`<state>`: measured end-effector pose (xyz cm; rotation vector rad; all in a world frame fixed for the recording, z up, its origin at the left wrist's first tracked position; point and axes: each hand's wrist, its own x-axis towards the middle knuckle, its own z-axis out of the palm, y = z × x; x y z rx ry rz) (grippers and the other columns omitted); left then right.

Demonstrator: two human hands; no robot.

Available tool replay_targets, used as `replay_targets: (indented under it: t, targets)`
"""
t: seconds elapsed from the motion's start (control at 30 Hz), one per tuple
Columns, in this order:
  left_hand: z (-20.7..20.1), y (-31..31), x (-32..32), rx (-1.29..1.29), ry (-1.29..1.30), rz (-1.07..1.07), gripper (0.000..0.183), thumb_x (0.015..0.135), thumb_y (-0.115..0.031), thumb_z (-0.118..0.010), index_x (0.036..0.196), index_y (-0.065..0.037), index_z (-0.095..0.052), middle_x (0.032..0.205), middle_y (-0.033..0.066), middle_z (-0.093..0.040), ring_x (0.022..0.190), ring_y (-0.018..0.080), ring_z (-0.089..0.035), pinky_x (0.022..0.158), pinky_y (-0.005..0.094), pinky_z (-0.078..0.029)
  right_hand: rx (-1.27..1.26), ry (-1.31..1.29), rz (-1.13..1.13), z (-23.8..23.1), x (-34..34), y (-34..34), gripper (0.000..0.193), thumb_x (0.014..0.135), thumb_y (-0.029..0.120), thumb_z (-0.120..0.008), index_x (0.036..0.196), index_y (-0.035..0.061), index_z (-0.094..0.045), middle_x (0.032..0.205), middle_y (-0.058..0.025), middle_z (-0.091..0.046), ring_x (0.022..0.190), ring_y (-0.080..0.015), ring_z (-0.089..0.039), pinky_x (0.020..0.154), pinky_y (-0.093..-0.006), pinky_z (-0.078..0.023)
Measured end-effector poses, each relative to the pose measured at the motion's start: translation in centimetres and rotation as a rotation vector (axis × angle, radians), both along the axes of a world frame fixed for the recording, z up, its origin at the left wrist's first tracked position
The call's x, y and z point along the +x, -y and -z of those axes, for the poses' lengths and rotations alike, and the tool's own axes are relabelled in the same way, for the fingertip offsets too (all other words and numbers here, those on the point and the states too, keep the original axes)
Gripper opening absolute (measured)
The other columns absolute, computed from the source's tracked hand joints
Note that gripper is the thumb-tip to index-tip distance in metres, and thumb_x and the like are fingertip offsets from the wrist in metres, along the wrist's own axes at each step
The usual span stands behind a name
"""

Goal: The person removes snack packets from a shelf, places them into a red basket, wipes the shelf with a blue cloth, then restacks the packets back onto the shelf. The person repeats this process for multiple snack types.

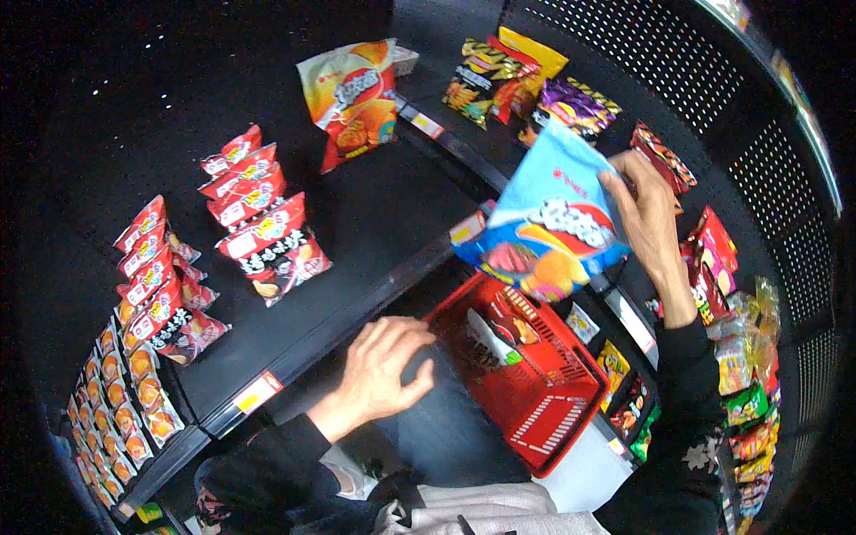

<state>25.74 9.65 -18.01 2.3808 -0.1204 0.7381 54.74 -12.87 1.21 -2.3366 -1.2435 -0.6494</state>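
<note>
My right hand (649, 209) pinches the right edge of a blue snack bag (560, 218), holding it tilted in front of the shelf's front edge. My left hand (385, 367) is empty, its fingers apart, beside a red shopping basket (584, 406). Inside the basket lie a dark red snack packet (510, 323) and a silvery, dark-printed packet (481, 349). The blue bag hangs above the basket's far rim and hides part of the shelf edge behind it. A yellow, white and red snack bag (355, 98) stands at the far end of the black shelf.
Two rows of red snack bags (272, 236) stand on the left shelf (312, 330). Several clear packs of round orange items (147, 401) sit at lower left. Snack bags (486, 85) and more packets (747, 392) line the right shelf, before a perforated black back panel (660, 58).
</note>
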Motion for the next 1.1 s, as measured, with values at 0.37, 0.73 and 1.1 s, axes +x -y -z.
replay_targets:
  t: [0.37,0.73,1.1]
  targets:
    - [-0.6,0.7,-0.8,0.011,-0.030,-0.040,0.028,0.084,-0.015,-0.071,0.110,-0.004,-0.071,0.120,0.0162,-0.072,0.115,0.0363,-0.067,0.098,0.0465,-0.052,-0.066,-0.235,0.279,14.1,-5.6,17.8,0.010,0.099,0.007,-0.068,0.106,0.0007,-0.066,0.099,-0.0225,-0.067,0.091,-0.0456,-0.068,0.078,-0.0465,-0.055]
    - [-0.6,1.5,-1.2,0.019,-0.043,-0.106,0.027,0.086,-0.015,-0.071,0.112,-0.005,-0.072,0.120,0.0132,-0.072,0.121,0.0341,-0.066,0.098,0.0470,-0.052,-0.071,-0.333,0.253,32.5,-5.1,23.8,0.014,0.100,0.020,-0.065,0.104,0.0070,-0.068,0.100,-0.0179,-0.070,0.090,-0.0423,-0.070,0.075,-0.0521,-0.056]
    - [-0.9,1.5,-1.2,0.019,-0.071,-0.093,0.026,0.089,-0.012,-0.068,0.114,-0.005,-0.070,0.122,0.0154,-0.071,0.120,0.0373,-0.066,0.100,0.0478,-0.051,-0.275,-0.410,0.403,37.3,-5.0,21.2,0.019,0.096,0.020,-0.072,0.111,0.0078,-0.070,0.109,-0.0141,-0.071,0.108,-0.0388,-0.067,0.090,-0.0491,-0.055]
